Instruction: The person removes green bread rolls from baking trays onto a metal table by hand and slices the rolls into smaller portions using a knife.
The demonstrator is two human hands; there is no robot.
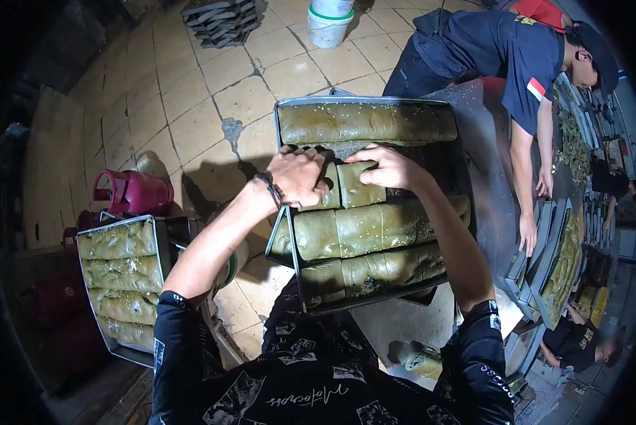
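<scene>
A deep metal tray [467, 177] in front of me holds long green bread rolls dotted with seeds. In its second row sits a short, flat-topped green roll piece [361, 185], with a dividing line near its left side. My left hand [297, 176] has its fingers curled over the left end of this row and pressed against the roll. My right hand [391, 168] grips the top of the piece, thumb and fingers bent round it. Behind my hands lies a whole roll [367, 123]. Nearer me is another long roll [375, 230].
At left stands a second tray of green rolls [120, 273] beside a pink gas cylinder [135, 193]. White buckets [328, 30] stand on the tiled floor. A co-worker [502, 49] leans over at right, hands near stacked trays [555, 262].
</scene>
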